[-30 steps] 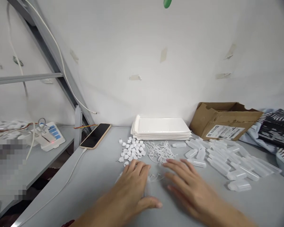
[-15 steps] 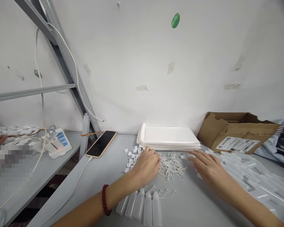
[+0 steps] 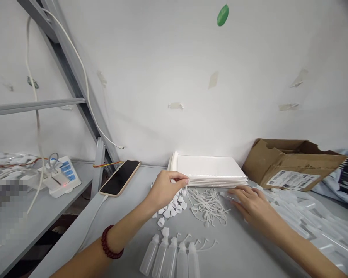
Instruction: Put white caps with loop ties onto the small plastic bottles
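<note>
My left hand [image 3: 166, 189] is over the pile of small white caps [image 3: 174, 206], its thumb and forefinger pinched together. Whatever is in that pinch is too small to make out. A tangle of thin white straps [image 3: 210, 204] lies just to its right. On the right side, my right hand [image 3: 251, 202] has its fingers and thumb around the end of a translucent plastic bottle [image 3: 228, 196], partly hidden under the palm. Several translucent squeeze bottles [image 3: 171, 256] lie in a row at the front, one with a white cap [image 3: 165, 231] at its neck and thin straps beside them.
More translucent bottles [image 3: 307, 216] are heaped at the right. A stack of white padded envelopes [image 3: 210, 168] and a cardboard box [image 3: 290, 164] stand against the wall. At left lie a charging phone [image 3: 120, 177] and, on another table, a power strip [image 3: 65, 175].
My left hand has moved left and up from the straps' edge to over the caps, uncovering more of them. My right hand's fingers have curled around the bottle. The view has shifted slightly.
</note>
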